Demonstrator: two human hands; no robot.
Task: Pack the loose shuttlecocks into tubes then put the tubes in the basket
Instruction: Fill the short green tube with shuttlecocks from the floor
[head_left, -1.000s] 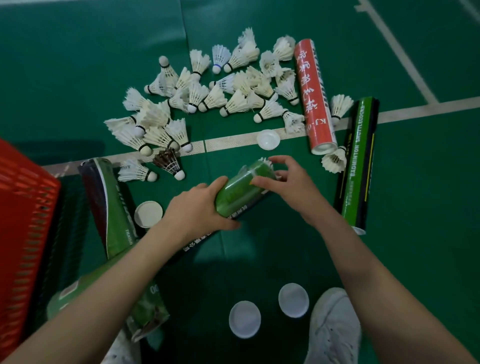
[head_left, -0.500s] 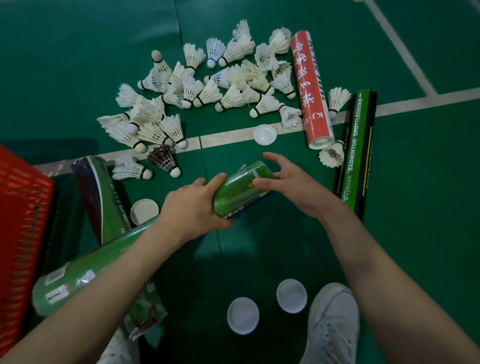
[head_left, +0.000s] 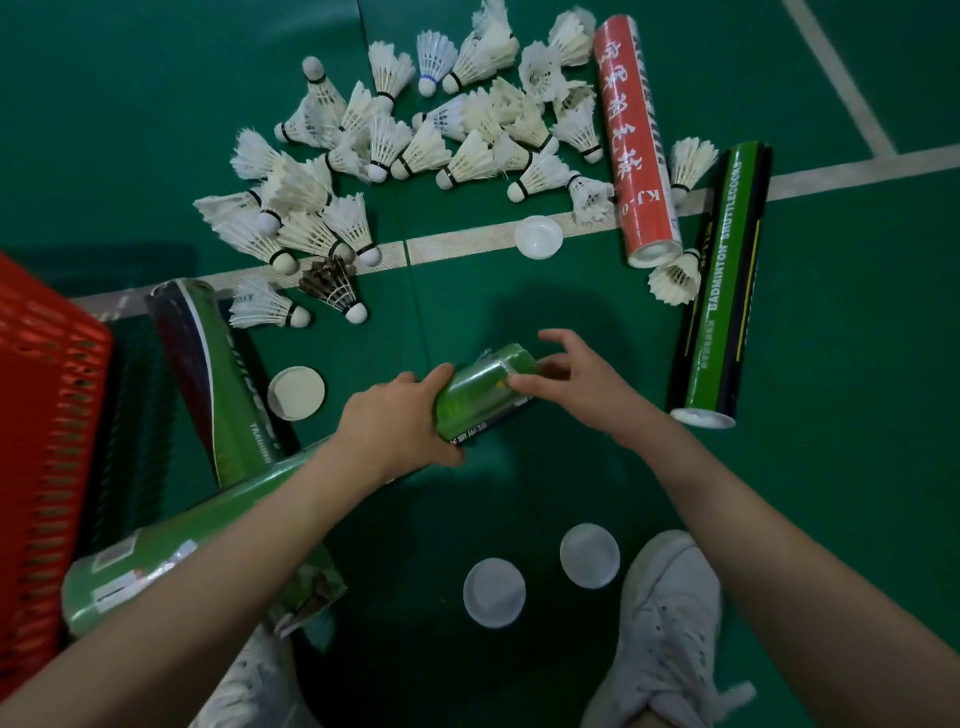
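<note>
left hand (head_left: 395, 421) grips tube (head_left: 475, 392), right hand (head_left: 579, 387) — touching

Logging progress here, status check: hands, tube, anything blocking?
Left hand grips green tube mid-body. Right hand at its mouth, grip unclear. Many shuttlecocks loose on floor. Another tube lies between hands and red basket.
</note>
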